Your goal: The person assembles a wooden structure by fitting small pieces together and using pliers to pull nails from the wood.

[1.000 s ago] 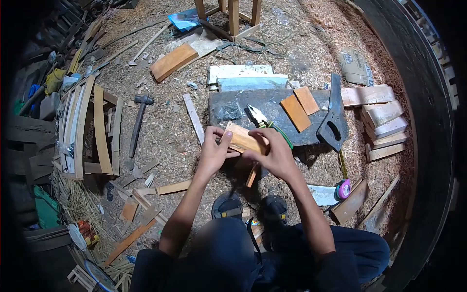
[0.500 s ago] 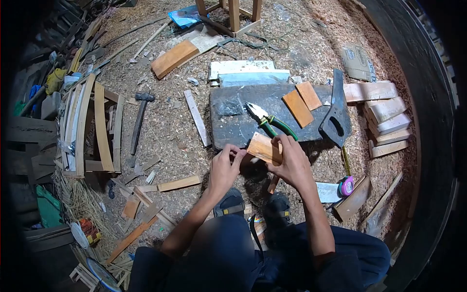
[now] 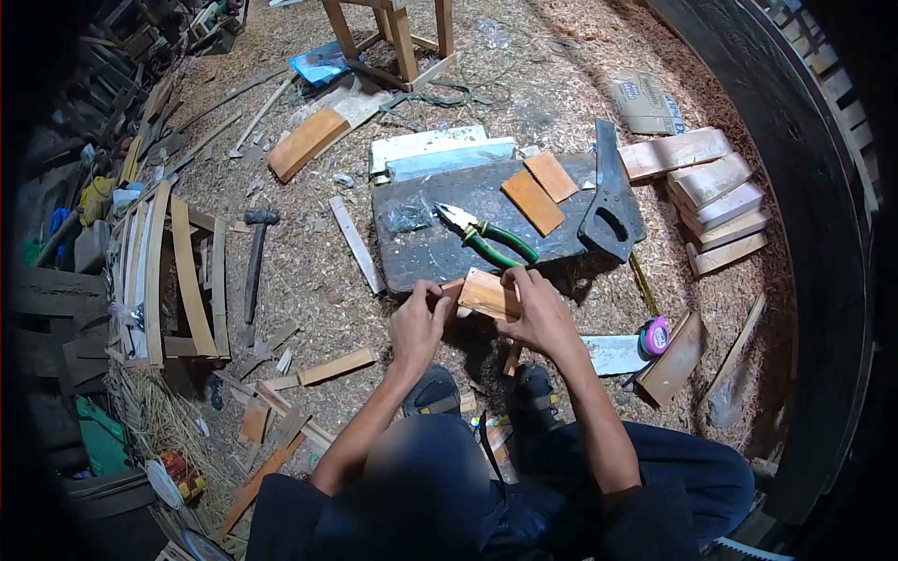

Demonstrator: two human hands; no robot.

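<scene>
My right hand (image 3: 543, 316) grips a small wooden piece (image 3: 488, 294) by its right end, in front of the dark wooden block (image 3: 412, 252). My left hand (image 3: 417, 327) has its fingers curled round the end of another reddish wooden piece (image 3: 452, 290), just left of the first one. Pliers with green handles (image 3: 486, 236) lie on the block, beyond both hands. Two flat orange-brown wooden pieces (image 3: 533, 201) rest near them, and a handsaw (image 3: 608, 201) lies across the block's right end.
A hammer (image 3: 255, 271) lies on the left beside a slatted wooden frame (image 3: 192, 271). Stacked boards (image 3: 716, 201) are at the right, with a pink tape measure (image 3: 654, 337) nearer me. A wooden stool (image 3: 402, 47) stands at the back. Wood shavings cover the floor.
The view has shifted, moving the block and tools left in the picture. A second wooden piece now shows at my left hand, whose fingers were near the first piece's left end before.
</scene>
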